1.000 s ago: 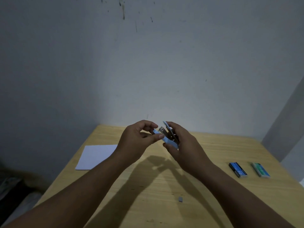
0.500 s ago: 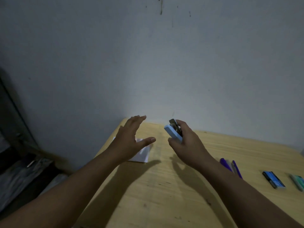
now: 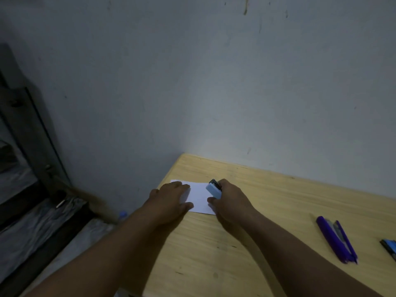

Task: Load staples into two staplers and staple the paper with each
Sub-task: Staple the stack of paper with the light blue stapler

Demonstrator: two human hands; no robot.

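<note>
Where it hovered before, left hand flattens paper; right grip clasps stapler.

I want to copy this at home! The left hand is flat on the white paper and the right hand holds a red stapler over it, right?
Nearly. The stapler is not red: the head view shows a small light blue stapler gripped in the right hand. The rest holds: the left hand lies flat on the white sheet of paper on the pale wooden table.
</note>
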